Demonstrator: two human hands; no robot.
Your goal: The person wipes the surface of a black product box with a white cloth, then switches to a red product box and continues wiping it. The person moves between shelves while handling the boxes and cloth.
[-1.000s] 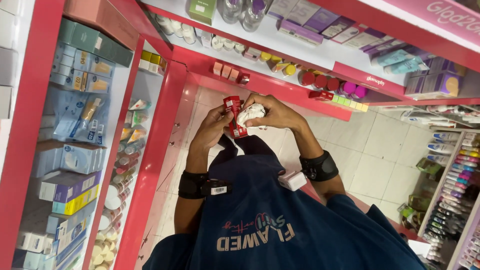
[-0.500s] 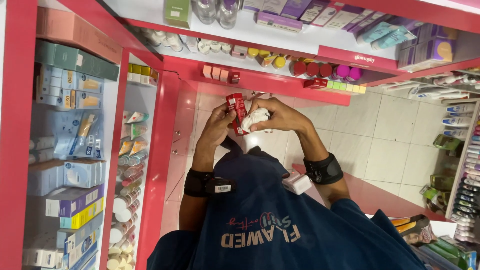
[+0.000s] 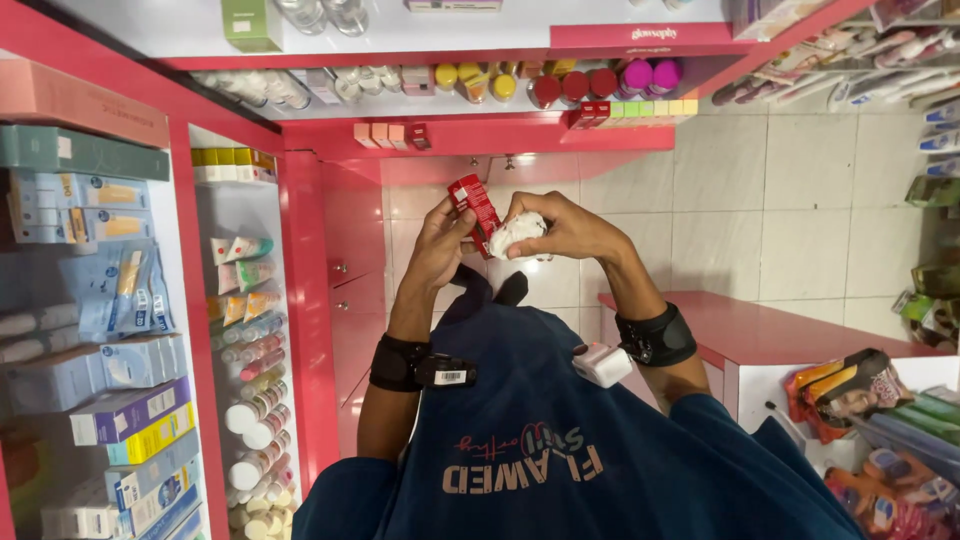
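The small red box (image 3: 474, 200) looks like glossy cardboard, and the white cloth (image 3: 516, 232) is soft and crumpled. The shelves (image 3: 470, 135) are smooth red painted board, and the floor (image 3: 800, 210) is shiny pale tile.

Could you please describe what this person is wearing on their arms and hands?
Both hands are bare. The left wrist carries a black band with a small black unit bearing a white label. The right wrist carries a black band with a small white unit. Dark blue sleeves end above the elbows.

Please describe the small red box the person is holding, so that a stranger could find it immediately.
Look at the middle of the view, above the dark blue shirt, where both hands meet. The small red box stands in the left hand, beside the white cloth in the right hand. It is the only red item held.
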